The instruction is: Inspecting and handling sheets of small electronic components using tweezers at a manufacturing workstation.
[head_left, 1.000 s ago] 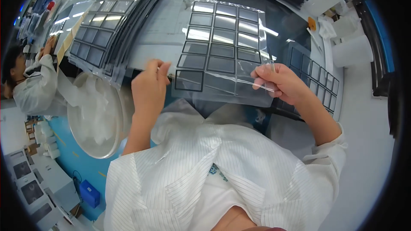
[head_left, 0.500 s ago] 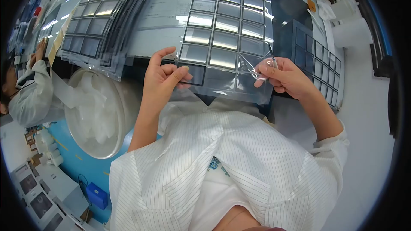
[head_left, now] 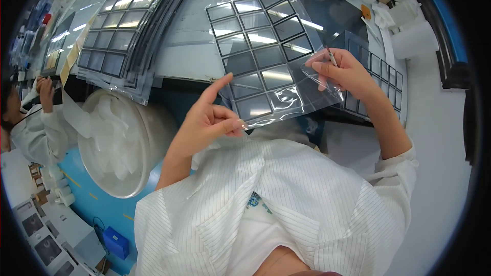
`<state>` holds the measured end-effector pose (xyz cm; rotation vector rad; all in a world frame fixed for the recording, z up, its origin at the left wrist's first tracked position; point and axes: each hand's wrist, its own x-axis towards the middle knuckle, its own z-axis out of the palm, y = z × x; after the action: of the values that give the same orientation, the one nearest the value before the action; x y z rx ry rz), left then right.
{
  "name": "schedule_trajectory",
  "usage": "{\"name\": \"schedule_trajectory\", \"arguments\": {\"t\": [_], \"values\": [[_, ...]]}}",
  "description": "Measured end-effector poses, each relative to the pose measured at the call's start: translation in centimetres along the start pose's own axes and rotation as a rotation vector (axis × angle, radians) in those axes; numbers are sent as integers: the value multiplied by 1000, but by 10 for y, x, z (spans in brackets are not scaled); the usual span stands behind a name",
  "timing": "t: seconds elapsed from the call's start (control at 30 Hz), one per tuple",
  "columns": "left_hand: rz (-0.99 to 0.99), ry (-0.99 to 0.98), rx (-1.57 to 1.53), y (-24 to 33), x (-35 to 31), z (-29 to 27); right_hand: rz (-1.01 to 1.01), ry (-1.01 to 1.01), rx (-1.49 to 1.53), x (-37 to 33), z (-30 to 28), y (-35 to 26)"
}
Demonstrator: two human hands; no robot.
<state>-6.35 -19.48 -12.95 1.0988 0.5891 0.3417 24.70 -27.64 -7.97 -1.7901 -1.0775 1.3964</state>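
A clear plastic sheet (head_left: 270, 57) carrying rows of rectangular panels with dark frames is held up in front of me, tilted. My left hand (head_left: 203, 125) pinches its lower left corner between thumb and fingers, with the index finger stretched along the left edge. At the sheet's right side, my right hand (head_left: 350, 74) grips the crumpled clear film between thumb and fingers. A thin strip stands up by the right fingertips; its kind cannot be made out. Light glares off several panels.
Similar panel sheets lie in a stack (head_left: 128, 15) on the table (head_left: 186, 53) at left. Another framed grid (head_left: 383, 74) lies at right. A white bin (head_left: 138, 174) with pale film scraps stands below the table edge. A co-worker's sleeve (head_left: 43, 130) shows far left.
The sheet has turned counterclockwise, its lower left corner now lower. My left hand has moved down to that corner, its index finger straightened. My right hand has risen slightly.
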Motion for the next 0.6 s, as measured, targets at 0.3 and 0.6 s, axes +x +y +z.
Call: {"name": "schedule_trajectory", "arguments": {"t": [0.3,0.6], "values": [[-29,22,-188,-11,16,36,-62,-98,777,-2,-12,26],[-54,-354,-228,-16,40,62,-54,260,182,-8,-7,40]]}}
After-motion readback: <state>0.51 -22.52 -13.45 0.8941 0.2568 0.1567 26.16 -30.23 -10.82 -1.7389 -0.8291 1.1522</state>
